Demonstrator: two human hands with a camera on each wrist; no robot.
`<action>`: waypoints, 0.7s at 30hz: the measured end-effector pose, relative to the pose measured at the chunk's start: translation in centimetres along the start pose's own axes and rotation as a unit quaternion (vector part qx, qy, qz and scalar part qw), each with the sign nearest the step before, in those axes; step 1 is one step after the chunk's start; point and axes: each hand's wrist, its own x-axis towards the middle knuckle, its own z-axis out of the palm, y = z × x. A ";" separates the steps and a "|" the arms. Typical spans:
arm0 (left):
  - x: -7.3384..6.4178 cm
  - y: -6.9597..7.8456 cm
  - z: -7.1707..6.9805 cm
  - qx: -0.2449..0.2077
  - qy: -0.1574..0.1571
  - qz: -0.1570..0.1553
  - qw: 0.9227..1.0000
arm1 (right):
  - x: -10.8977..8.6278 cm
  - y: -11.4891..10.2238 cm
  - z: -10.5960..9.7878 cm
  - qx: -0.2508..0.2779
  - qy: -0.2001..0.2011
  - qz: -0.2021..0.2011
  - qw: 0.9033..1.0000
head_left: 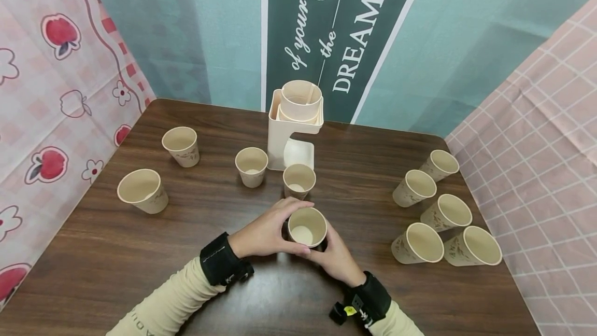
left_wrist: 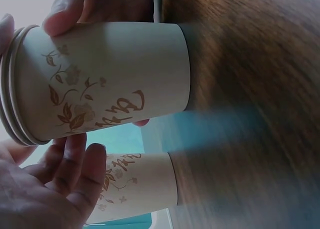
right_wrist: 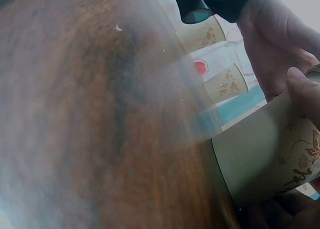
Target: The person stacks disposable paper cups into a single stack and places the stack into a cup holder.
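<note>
Both hands hold a stack of paper cups point(head_left: 306, 222) upright at the middle of the table; several nested rims show on the stack point(left_wrist: 110, 74) in the left wrist view. My left hand point(head_left: 268, 232) wraps it from the left, thumb along the near side and fingers at the far rim. From the right, my right hand point(head_left: 339, 259) grips it lower down, its thumb close to the left thumb. Brown flowers and lettering decorate the cup wall point(right_wrist: 265, 154). Just beyond the fingers stands one paper cup point(head_left: 299, 180), with another paper cup point(head_left: 252, 167) to its left.
A cream stand point(head_left: 278, 144) with a round container point(head_left: 300, 100) on top is at the table's back. Two paper cups point(head_left: 184, 149) point(head_left: 144, 191) stand at the left. Several paper cups point(head_left: 422, 242) are grouped at the right edge. Curtains hang around the wooden table point(head_left: 210, 274).
</note>
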 end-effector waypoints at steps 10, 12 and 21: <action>0.0 0.1 -0.4 0.020 -0.016 -0.003 1.000 | 0.0 0.2 0.1 0.006 0.004 -0.014 1.000; 0.0 0.2 -0.5 0.027 -0.018 0.000 0.999 | 0.1 0.2 0.1 0.008 0.003 -0.019 1.000; 0.0 0.2 -0.6 0.033 -0.021 0.000 0.999 | 0.1 0.3 0.1 0.009 0.003 -0.013 1.000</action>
